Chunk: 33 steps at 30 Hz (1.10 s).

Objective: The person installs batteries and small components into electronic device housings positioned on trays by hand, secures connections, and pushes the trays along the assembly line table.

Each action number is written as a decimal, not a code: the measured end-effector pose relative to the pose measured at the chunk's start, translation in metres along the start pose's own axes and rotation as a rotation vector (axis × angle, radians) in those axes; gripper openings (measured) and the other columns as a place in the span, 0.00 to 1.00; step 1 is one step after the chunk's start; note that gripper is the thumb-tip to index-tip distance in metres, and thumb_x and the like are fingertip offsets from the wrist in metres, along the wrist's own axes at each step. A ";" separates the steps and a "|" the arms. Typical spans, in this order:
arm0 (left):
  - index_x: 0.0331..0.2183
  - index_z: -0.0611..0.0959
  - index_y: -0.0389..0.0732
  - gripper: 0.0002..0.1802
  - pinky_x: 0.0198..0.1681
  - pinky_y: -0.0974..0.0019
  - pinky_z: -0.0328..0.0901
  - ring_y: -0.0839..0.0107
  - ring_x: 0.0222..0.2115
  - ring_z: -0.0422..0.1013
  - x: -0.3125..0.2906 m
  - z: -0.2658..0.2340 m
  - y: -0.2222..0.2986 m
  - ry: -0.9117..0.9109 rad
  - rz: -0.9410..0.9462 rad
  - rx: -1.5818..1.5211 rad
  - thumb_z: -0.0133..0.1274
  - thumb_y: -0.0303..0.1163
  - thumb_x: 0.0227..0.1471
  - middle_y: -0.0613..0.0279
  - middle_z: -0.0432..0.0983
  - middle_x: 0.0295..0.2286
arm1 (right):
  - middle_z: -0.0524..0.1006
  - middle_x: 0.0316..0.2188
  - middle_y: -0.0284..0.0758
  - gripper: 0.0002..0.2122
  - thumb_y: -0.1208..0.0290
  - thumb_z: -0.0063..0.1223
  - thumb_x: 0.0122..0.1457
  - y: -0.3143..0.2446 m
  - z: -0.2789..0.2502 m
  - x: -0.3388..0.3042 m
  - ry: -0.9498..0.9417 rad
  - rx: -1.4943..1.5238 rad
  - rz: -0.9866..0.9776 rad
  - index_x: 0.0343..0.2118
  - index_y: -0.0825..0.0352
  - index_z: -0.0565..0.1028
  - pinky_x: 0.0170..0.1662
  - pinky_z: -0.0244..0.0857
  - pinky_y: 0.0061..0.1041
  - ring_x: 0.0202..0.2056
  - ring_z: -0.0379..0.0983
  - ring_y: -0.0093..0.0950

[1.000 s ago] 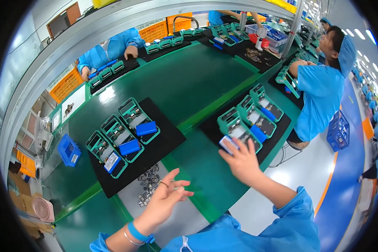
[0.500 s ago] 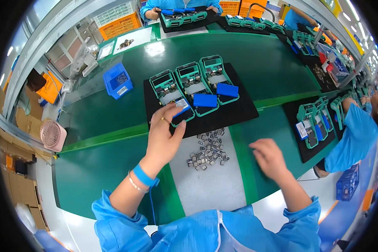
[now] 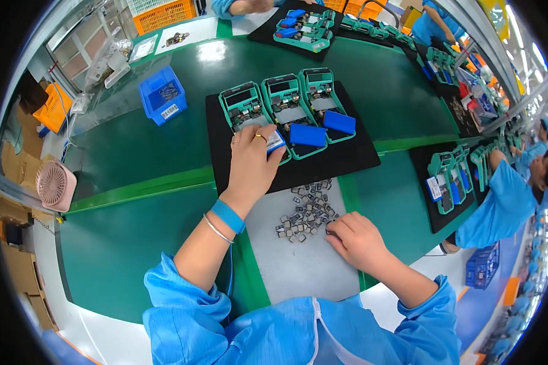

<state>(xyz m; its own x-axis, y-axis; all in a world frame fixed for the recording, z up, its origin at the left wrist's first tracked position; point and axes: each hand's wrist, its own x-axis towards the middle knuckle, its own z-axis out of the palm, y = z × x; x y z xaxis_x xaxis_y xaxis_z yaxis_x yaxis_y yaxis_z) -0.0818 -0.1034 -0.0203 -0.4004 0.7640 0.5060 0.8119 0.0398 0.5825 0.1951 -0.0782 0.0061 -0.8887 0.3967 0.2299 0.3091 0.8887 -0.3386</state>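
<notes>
Three green open-backed device housings (image 3: 284, 109) lie side by side on a black foam mat (image 3: 341, 159). My left hand (image 3: 252, 152) is over the leftmost housing, fingers and thumb closed round a blue battery pack (image 3: 275, 140) with a white label. Two more blue battery packs (image 3: 307, 135) lie on the middle and right housings. In front of the mat, small square metal parts (image 3: 304, 219) form a loose pile on a grey strip (image 3: 304, 267). At the pile's right edge my right hand (image 3: 358, 242) has its fingertips pinched together; what is between them is mostly hidden.
A blue bin (image 3: 162, 100) with small parts stands at the back left. Beyond it is a pink fan (image 3: 56, 185). To the right, another black mat (image 3: 429, 210) holds similar housings beside a co-worker's blue sleeve (image 3: 493, 207). Across the table another person handles a loaded mat (image 3: 265, 36).
My right hand has moved left to the pile's edge and closed its fingers. My left hand has closed on the battery pack. The mat across the table has shifted right.
</notes>
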 end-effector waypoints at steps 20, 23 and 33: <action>0.36 0.78 0.37 0.18 0.19 0.71 0.65 0.77 0.20 0.71 0.066 -0.146 -0.161 0.150 -0.916 -0.289 0.63 0.40 0.52 0.65 0.74 0.24 | 0.73 0.24 0.33 0.06 0.74 0.56 0.44 -0.028 -0.012 -0.013 -0.099 -0.117 -0.214 0.27 0.64 0.74 0.30 0.70 0.28 0.28 0.74 0.30; 0.35 0.78 0.31 0.18 0.20 0.71 0.70 0.74 0.19 0.74 0.050 -0.147 -0.151 0.248 -0.832 -0.473 0.63 0.37 0.52 0.61 0.75 0.25 | 0.73 0.23 0.33 0.06 0.73 0.53 0.41 -0.036 -0.018 -0.009 -0.214 -0.220 -0.249 0.24 0.65 0.73 0.28 0.70 0.25 0.28 0.74 0.29; 0.28 0.72 0.37 0.14 0.30 0.70 0.75 0.77 0.26 0.73 -0.020 -0.138 0.000 0.207 -0.510 -0.619 0.60 0.33 0.57 0.64 0.72 0.27 | 0.74 0.19 0.36 0.04 0.74 0.55 0.38 -0.038 -0.022 0.006 -0.280 -0.275 -0.265 0.20 0.66 0.74 0.24 0.72 0.26 0.24 0.76 0.30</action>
<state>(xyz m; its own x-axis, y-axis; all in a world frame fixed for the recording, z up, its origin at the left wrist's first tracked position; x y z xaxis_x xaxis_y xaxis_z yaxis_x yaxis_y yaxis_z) -0.1322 -0.2077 0.0580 -0.7756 0.6117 0.1560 0.1528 -0.0579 0.9866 0.1855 -0.1049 0.0408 -0.9945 0.1047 0.0082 0.1043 0.9938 -0.0388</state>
